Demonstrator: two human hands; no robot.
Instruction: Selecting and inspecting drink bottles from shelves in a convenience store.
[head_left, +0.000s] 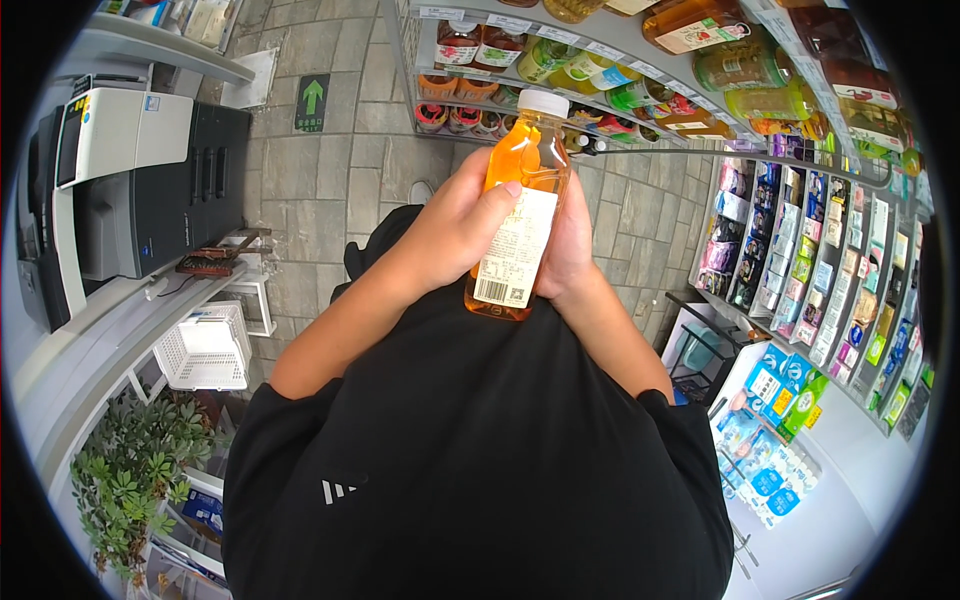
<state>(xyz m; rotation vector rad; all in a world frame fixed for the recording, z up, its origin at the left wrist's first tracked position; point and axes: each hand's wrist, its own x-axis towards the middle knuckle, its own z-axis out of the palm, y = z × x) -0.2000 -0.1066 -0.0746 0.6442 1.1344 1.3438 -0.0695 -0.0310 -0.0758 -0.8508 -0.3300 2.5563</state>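
A clear plastic bottle of amber drink (517, 240) with a white screw cap is held in front of my chest, tilted slightly. Its pale label, which bears small print and a barcode, faces up at me. My left hand (469, 214) grips its left side, with the thumb lying across the front near the label's top edge. Against the right side rests my right hand (571, 244), its fingers mostly hidden behind the bottle. The cap is on, and neither hand touches it.
Ahead stands a shelf rack (600, 52) of bottled drinks. Small packaged goods fill a display (817, 255) on the right, above tissue packs (772, 442). At left are a large printer (150, 172), a white plastic basket (202, 349) and a leafy plant (135, 465). Grey tiles (307, 187) cover the floor.
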